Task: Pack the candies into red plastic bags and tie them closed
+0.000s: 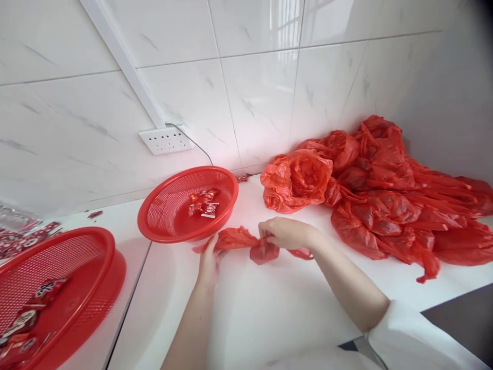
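Observation:
A thin red plastic bag [236,239] is stretched between my two hands, just above the white table. My left hand [209,261] grips its left end, thumb up along the plastic. Closer to the middle, the curled fingers of my right hand [287,232] pinch the gathered part, and a piece of the bag hangs below them. Some red plastic also shows beneath my right wrist. Right behind the bag stands a red mesh basket [165,209] with a few small red-wrapped packets [202,200] inside.
A large heap of red plastic bags [385,190] covers the right side of the table. At the left stands a second red basket [103,257] with wrapped packets [44,293], beside more packets [23,241]. A power socket strip [165,140] with a cable sits on the tiled wall.

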{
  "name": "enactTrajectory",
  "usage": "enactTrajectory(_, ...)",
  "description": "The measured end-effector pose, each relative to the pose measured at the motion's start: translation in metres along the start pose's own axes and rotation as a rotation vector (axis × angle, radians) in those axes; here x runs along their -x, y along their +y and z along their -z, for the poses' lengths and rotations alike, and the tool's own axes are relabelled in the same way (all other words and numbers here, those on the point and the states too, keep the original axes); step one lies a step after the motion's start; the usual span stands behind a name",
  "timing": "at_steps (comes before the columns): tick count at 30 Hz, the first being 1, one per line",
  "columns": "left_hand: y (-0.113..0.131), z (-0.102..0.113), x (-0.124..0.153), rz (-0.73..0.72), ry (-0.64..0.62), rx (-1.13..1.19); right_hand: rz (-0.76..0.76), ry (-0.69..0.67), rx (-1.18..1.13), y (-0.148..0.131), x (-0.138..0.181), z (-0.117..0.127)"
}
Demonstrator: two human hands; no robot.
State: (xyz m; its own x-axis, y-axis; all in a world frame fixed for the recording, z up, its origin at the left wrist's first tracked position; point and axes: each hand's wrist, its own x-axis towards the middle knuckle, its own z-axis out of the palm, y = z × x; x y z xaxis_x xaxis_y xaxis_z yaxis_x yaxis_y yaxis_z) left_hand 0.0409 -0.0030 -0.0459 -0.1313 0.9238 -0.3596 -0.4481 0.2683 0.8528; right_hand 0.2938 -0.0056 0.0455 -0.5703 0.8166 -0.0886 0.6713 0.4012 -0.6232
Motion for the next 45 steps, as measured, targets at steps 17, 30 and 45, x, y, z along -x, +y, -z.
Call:
enactTrajectory(17, 0.014, 0.010, 0.004, -0.286, -0.103, 0.091, -0.834, 1.334, 0.088, 0.187, 0.160, 0.074)
enactTrajectory(30, 0.025, 0.017, -0.001, -0.395, 0.200, 0.262, -0.401, 1.104, 0.207, 0.082, 0.067, 0.081)
enactTrajectory(45, 0.033, 0.021, 0.002, -0.651, 0.486, 0.201, -0.513, 0.829, 0.118, 0.097, -0.002, 0.033)
